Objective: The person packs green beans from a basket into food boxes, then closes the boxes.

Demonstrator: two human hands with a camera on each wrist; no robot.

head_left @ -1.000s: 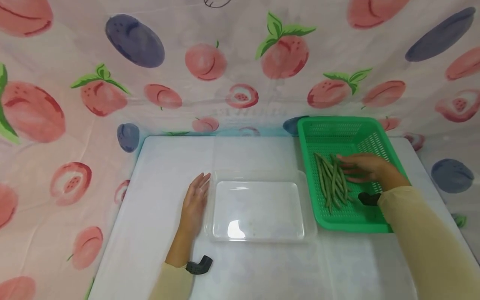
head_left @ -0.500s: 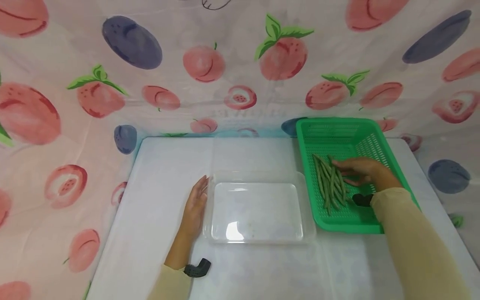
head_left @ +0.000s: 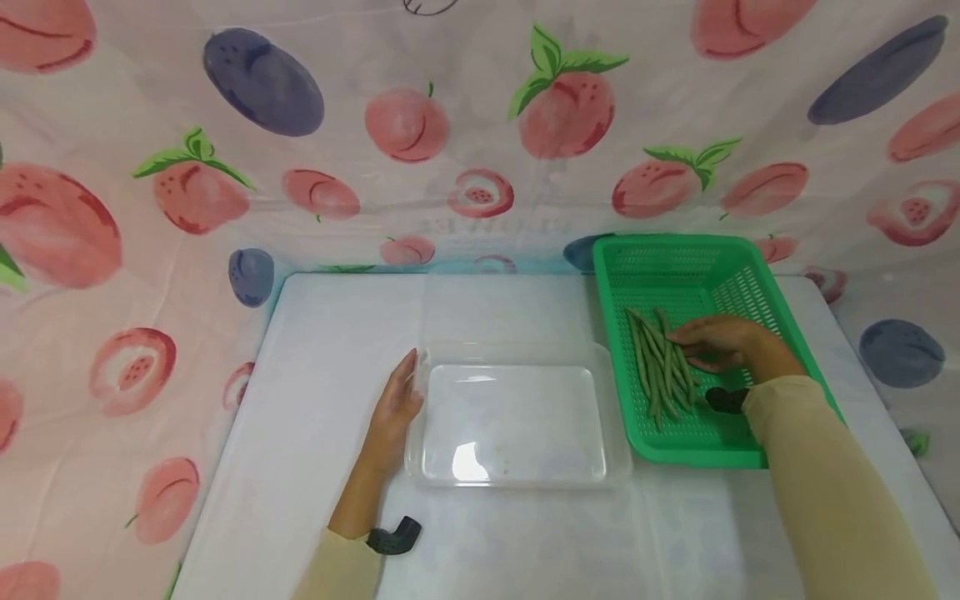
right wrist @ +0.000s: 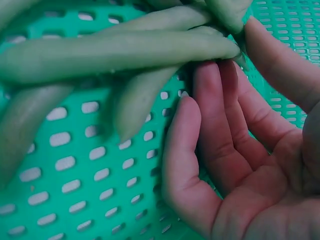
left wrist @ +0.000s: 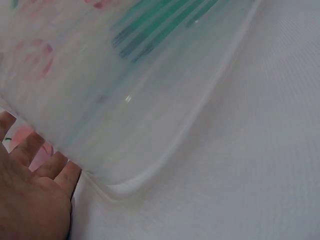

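Observation:
A clear plastic container (head_left: 517,425) stands at the middle of the table. My left hand (head_left: 392,417) lies against its left side, with straight fingers (left wrist: 47,165) along the outer wall in the left wrist view; the thumb is out of that view. To the right, a bunch of green beans (head_left: 660,367) lies in a green perforated basket (head_left: 753,321). My right hand (head_left: 723,343) reaches into the basket from the right. In the right wrist view its thumb and fingertips (right wrist: 207,75) pinch the ends of the upper green beans (right wrist: 115,55), which still rest on the pile.
The basket rim stands right beside the container's right side. White cloth covers the table (head_left: 525,542). Behind and to the left hangs a fruit-patterned cloth (head_left: 480,108) along the table's edges. Dark wrist mounts (head_left: 395,536) stick out from both sleeves.
My right hand has moved slightly left and its thumb and fingers have closed in on the bean ends. The left hand's thumb has come nearer the container's rim. Container and basket stay put.

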